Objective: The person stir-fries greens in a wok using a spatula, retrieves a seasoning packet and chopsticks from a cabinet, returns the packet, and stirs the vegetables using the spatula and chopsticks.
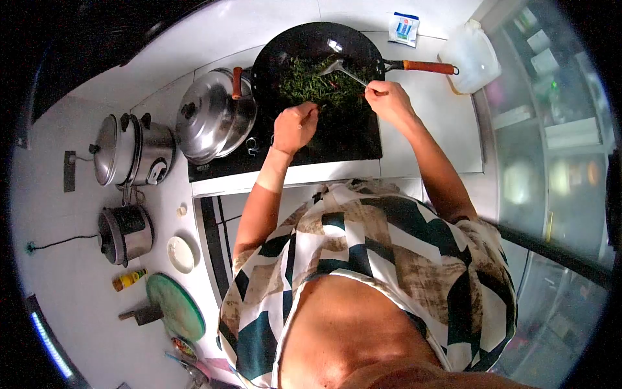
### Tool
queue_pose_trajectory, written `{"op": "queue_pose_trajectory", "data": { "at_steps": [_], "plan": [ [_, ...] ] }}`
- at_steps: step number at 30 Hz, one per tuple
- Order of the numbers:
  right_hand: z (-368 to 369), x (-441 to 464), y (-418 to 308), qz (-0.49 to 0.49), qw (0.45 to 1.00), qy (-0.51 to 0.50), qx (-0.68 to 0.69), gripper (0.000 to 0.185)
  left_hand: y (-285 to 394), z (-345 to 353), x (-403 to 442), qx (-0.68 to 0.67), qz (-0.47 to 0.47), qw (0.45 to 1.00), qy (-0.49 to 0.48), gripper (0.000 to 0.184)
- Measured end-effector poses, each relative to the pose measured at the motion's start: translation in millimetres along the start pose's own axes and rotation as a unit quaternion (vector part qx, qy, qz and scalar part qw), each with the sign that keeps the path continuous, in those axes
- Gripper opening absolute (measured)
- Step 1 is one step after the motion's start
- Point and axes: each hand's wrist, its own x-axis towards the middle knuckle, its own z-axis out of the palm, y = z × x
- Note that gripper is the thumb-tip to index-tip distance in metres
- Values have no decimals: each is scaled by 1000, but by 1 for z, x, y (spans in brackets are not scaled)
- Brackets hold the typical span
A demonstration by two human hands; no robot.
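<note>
A black wok (275,55) sits on the stove (350,148) with chopped leafy greens (301,81) inside it. My right hand (389,100) is closed around the handle of a metal spatula (332,67), whose head lies over the greens. At the wok's near side, my left hand (296,128) is closed with its fingers bent toward the greens; what it holds, if anything, is hidden. The wok's wooden handle (427,67) points right, apart from both hands.
A lidded steel pot (210,117) stands left of the wok. Farther left are a steel cooker (152,152), a smaller cooker (133,236), a pale bowl (181,254) and a green round board (178,308) with a cleaver (144,315). A packet (403,29) and plastic container (476,61) lie at back right.
</note>
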Motion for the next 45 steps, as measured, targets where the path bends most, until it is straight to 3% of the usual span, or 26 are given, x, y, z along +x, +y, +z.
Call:
{"op": "queue_pose_trajectory", "data": {
  "at_steps": [2, 4, 6, 7, 10, 11, 14, 15, 18, 20, 23, 26, 28, 30, 31, 32, 34, 37, 40, 41, 44, 45],
  "plan": [
    [19, 8, 15, -36, 998, -30, 44, 18, -4, 20, 11, -66, 66, 995, 45, 14],
    [19, 10, 17, -18, 998, -35, 40, 16, -16, 30, 7, -65, 32, 997, -29, 17],
    [-5, 4, 1, -15, 999, 8, -50, 15, -7, 14, 2, 104, -8, 994, -28, 19],
    [-13, 3, 1, 7, 999, -3, -36, 14, -5, 7, 0, 118, -19, 993, -26, 16],
    [-4, 4, 10, -35, 997, -13, 73, 15, 4, 2, -3, -85, 17, 996, 15, 13],
    [0, 3, 7, 23, 977, -97, 190, 16, 2, 11, -3, -150, -14, 989, -12, 11],
    [7, 4, 12, -35, 997, -61, 41, 17, -9, 11, -10, 88, 13, 996, 8, 12],
    [1, 4, 11, -49, 998, -30, -21, 17, -10, 7, -10, 111, -12, 994, -1, 16],
    [-5, 2, 5, -14, 997, -44, 57, 18, 2, 6, -9, -28, 29, 998, 41, 15],
    [4, 6, 14, -43, 995, -68, 67, 17, -2, 24, -5, -111, 44, 992, 34, 16],
    [-3, 7, 10, -37, 996, -82, 2, 17, -11, 24, -7, -16, 9, 1000, 16, 13],
    [-14, 1, 7, -28, 997, -15, 65, 16, -3, -1, -14, 65, -20, 995, 68, 11],
    [-11, 5, 4, -44, 999, 0, 26, 16, -4, -3, -15, 127, -73, 988, 49, 11],
    [10, 15, 15, -85, 996, -12, 12, 16, -10, 10, -14, 55, -30, 997, 46, 11],
    [15, 14, 17, -75, 994, -64, 56, 17, -16, 18, -13, 19, -7, 999, 45, 11],
    [12, 13, 13, -16, 972, -152, 177, 17, -14, 20, -11, -149, -63, 987, -4, 12],
    [7, 12, 6, -22, 987, -77, 138, 16, -14, 13, -13, -147, -56, 987, 43, 13],
    [26, 31, 15, -93, 980, 12, 177, 13, -27, 2, -5, 4, -70, 992, 105, 14],
    [50, 40, 15, -117, 982, -44, 141, 13, -38, 6, -6, 1, -33, 998, 50, 15],
    [42, 38, 12, -90, 979, -115, 145, 15, -49, 10, -7, -72, -52, 996, 5, 16],
    [4, 25, -8, -35, 997, -74, 4, 16, -43, -12, -13, -191, -79, 978, -27, 17],
    [-1, 24, -8, -24, 997, -65, 18, 16, -42, -16, -14, -172, -81, 982, 2, 18]
  ]
}}
